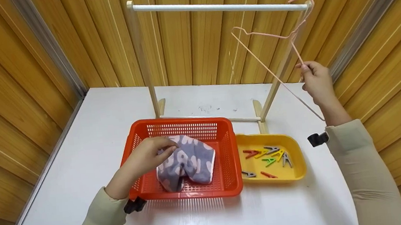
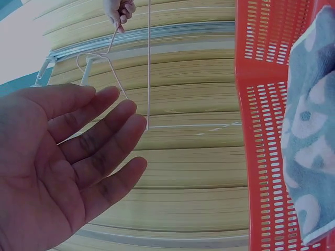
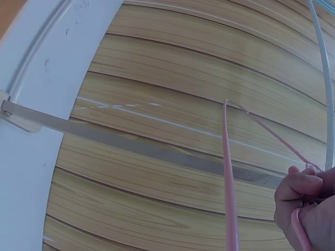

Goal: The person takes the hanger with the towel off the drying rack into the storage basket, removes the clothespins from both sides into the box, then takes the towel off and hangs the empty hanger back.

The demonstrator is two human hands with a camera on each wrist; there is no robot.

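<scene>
My right hand (image 1: 317,79) pinches one side of a pink wire hanger (image 1: 266,35) between thumb and fingers, up at the right end of a rack. The hanger is tilted, and its hook overlaps the end of the rack's white bar (image 1: 219,7) in the head view. Over a red basket (image 1: 212,192) is my left hand (image 1: 147,156), its fingers loosely bent. The left wrist view shows that palm (image 2: 36,172) with nothing in it. A grey-blue cloth (image 1: 197,160) with pale pink patches and white edging lies folded inside the basket, partly behind the left hand.
A yellow tray (image 1: 299,167) holding several clothespins (image 1: 269,161) in red, yellow, green and grey stands right of the basket. The rack's wooden posts (image 1: 281,71) rise behind them from the white table (image 1: 269,212). Wood-patterned panels (image 1: 209,52) enclose the back and sides.
</scene>
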